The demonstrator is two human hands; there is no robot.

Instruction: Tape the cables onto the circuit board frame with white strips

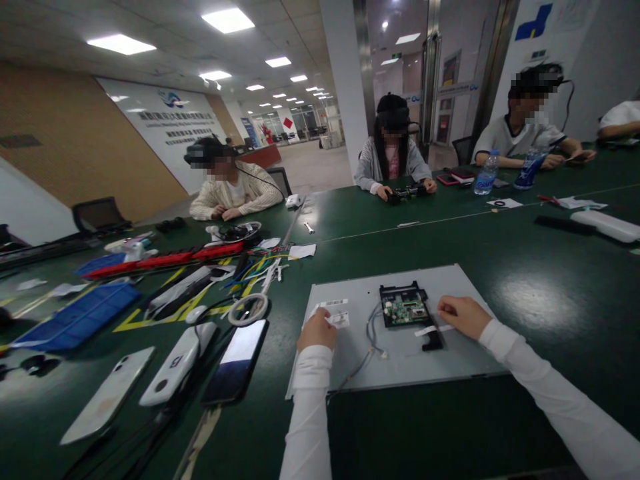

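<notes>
The grey panel lies flat on the green table in front of you, and on it rests a black bracket with a green circuit board. The step in hand seems to be work on these parts. Your left hand has bent fingers beside a white label; whether they pinch it, I cannot tell. Your right hand is loosely curled to the right of the bracket, near a white strip; here also I cannot tell the grip. I judge that the next move calls for light fingers, and for care with the loose cable, which lies between your left hand and the board. To your left, the phone and the white ring lie near the panel, so they could disturb your elbow; the wrench is well apart.
</notes>
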